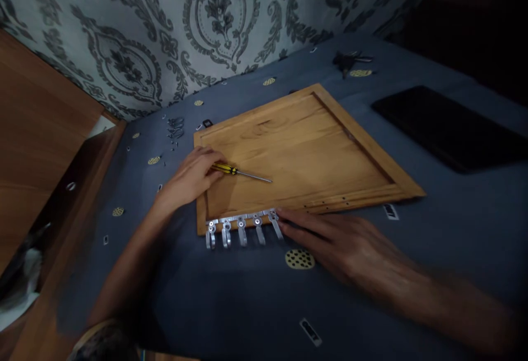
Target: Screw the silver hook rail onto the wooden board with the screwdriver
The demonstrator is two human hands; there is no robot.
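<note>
A framed wooden board (305, 146) lies flat on a blue bedsheet (231, 300). A metal rack of several hooks (241, 229) sits along the board's near edge. My left hand (190, 176) rests on the board's left side, its fingers curled on the yellow-and-black handle of a screwdriver (241, 172) whose shaft points right. My right hand (330, 240) lies flat by the board's near edge, fingers stretched out, fingertips touching the right end of the hook rack.
Loose metal hooks and screws (175, 128) lie on the sheet beyond the board's left corner. A dark flat rectangle (449, 127) lies at right, small dark objects (350, 61) at the far side. Wooden furniture (41, 146) stands left; a patterned wall (198, 20) is behind.
</note>
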